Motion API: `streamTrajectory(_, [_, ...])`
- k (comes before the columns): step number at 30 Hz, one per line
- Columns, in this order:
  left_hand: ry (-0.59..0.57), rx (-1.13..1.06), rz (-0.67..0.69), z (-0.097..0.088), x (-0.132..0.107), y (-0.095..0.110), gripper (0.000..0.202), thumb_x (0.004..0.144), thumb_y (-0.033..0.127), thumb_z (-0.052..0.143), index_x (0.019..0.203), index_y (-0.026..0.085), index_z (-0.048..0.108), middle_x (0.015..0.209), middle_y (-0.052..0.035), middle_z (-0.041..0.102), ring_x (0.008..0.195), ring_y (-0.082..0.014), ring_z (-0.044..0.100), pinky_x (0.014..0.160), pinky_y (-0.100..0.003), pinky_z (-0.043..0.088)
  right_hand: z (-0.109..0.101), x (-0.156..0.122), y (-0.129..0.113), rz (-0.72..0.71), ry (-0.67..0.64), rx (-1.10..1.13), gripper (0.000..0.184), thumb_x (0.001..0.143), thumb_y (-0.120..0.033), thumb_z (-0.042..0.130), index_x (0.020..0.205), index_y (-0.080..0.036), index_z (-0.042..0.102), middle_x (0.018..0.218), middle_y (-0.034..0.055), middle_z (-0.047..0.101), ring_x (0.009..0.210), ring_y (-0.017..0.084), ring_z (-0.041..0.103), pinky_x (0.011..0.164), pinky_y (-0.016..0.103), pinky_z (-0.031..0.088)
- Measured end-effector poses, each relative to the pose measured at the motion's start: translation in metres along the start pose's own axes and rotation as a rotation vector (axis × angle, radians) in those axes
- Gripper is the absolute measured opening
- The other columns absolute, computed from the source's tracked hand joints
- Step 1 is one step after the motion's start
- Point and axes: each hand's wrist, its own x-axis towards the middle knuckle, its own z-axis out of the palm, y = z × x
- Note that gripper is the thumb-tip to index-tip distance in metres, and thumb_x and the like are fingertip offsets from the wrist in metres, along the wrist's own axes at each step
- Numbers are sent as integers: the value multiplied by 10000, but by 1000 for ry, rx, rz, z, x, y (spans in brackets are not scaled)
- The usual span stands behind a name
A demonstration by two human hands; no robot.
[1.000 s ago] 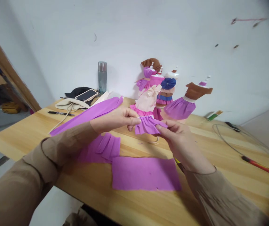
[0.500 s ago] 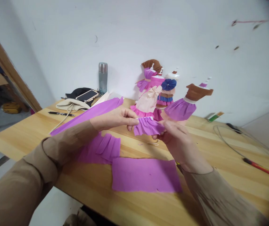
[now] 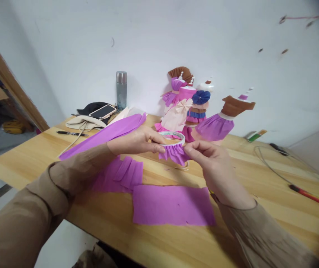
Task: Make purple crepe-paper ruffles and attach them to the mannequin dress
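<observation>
"What is in hand here?"

"Held above a wooden table point(image 3: 260, 230), a white ring point(image 3: 182, 139) bears a ruffled purple strip point(image 3: 174, 153) along its near rim. Left of the ring, a left hand point(image 3: 138, 142) clasps it between thumb and fingers; at its right, a right hand point(image 3: 216, 167) pinches the strip's edge, fingertips narrowed. Below the ring, nearer the person, lies a flat purple rectangle point(image 3: 173, 205)."

"What could go wrong?"

"The gathers could bunch unevenly, most likely if the right fingertips tug one fold harder than the next. The strip might also slip off the rim should the left thumb ease; how firmly it sticks cannot be told."
</observation>
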Motion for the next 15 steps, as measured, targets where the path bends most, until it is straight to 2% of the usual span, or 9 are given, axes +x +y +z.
streamTrajectory(4, [27,61,69,1,1,-2,185,836,171,678,981,205,790,945,-14,786,871,-118,698,809,-204,539,2,-2,1,-43,36,-13,197,736,-367,774,668,-215,669,646,7,661,584,150,582,580,297,495])
streamTrajectory(10, [48,128,80,0,2,-6,209,845,166,670,1002,237,789,952,-5,785,875,-109,700,801,-187,534,7,-11,-4,-236,148,-218,157,785,-272,694,640,-222,660,651,5,650,626,157,568,643,314,476])
streamTrajectory(15, [80,266,141,2,2,-9,147,831,204,708,949,226,793,838,-2,771,775,-106,670,749,-187,513,7,-6,-6,-62,53,-26,171,753,-330,724,651,-207,664,623,6,650,577,143,582,579,284,485])
